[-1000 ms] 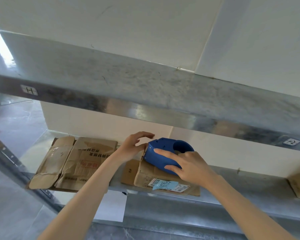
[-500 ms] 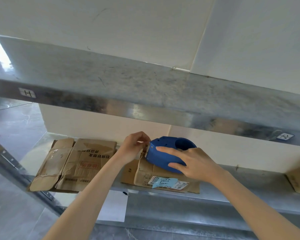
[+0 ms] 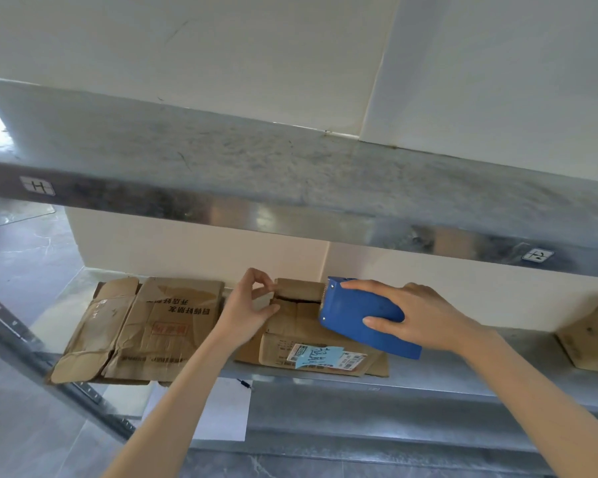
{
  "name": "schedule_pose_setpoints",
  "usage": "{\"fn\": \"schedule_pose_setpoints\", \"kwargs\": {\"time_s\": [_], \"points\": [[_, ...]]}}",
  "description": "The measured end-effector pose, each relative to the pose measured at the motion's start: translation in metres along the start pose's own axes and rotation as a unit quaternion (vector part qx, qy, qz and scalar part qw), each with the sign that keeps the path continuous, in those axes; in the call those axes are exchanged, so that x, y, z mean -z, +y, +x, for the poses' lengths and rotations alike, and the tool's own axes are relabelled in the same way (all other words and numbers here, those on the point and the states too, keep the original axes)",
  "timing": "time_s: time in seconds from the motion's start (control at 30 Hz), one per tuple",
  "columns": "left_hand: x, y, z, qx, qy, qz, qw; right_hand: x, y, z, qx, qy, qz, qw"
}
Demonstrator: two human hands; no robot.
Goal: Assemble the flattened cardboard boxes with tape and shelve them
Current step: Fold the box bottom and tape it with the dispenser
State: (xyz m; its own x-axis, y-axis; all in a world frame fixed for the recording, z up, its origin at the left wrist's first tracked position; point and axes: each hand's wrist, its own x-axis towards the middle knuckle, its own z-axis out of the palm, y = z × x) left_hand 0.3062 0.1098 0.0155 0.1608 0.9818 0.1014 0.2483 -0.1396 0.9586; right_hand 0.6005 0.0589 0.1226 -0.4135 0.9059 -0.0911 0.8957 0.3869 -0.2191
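Observation:
A blue tape dispenser [image 3: 356, 315] is gripped by my right hand [image 3: 415, 315] over a flattened cardboard box with a blue-and-white label [image 3: 290, 343] on the metal shelf [image 3: 446, 381]. My left hand [image 3: 249, 305] pinches what looks like the tape's free end at the box's left side, thumb and forefinger together. The strip between my hands is hard to make out. A larger flattened box with red and black print [image 3: 145, 329] lies to the left on the same shelf.
An upper metal shelf [image 3: 290, 188] hangs close above the working shelf, leaving a low gap. Another cardboard box [image 3: 591, 336] sits at the far right. A slanted shelf upright [image 3: 49, 370] runs at the left. White paper [image 3: 221, 412] hangs below the shelf edge.
My right hand has pulled the dispenser to the right and turned it, away from my left hand. My left hand has stayed at the box's left side, fingers pinched.

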Motion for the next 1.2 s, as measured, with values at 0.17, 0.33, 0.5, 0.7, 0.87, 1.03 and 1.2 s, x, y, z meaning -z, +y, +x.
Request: {"fn": "schedule_pose_setpoints", "kwargs": {"time_s": [0.17,0.33,0.5,0.7,0.87,1.03,1.2], "points": [[-0.006,-0.012,-0.002,0.006,0.007,0.038,0.999,-0.004,-0.003,0.007,-0.01,-0.043,0.055,0.997],[-0.008,-0.014,-0.006,0.013,0.036,0.02,0.999,-0.002,0.001,0.022,-0.026,-0.054,0.115,0.992],[-0.012,-0.016,-0.011,0.024,0.059,0.013,0.998,0.0,0.002,0.042,-0.035,-0.046,0.13,0.99],[-0.011,-0.01,-0.012,0.04,0.065,0.012,0.997,-0.004,0.008,0.055,-0.029,-0.042,0.142,0.989],[-0.003,0.0,-0.009,0.077,0.067,-0.012,0.995,-0.007,0.014,0.061,-0.033,-0.055,0.152,0.986],[-0.004,0.005,-0.003,0.138,0.109,-0.02,0.984,-0.009,0.018,0.066,-0.039,-0.079,0.152,0.984],[-0.005,-0.001,0.005,0.18,0.101,-0.007,0.978,-0.008,0.019,0.067,-0.042,-0.092,0.164,0.981]]}}
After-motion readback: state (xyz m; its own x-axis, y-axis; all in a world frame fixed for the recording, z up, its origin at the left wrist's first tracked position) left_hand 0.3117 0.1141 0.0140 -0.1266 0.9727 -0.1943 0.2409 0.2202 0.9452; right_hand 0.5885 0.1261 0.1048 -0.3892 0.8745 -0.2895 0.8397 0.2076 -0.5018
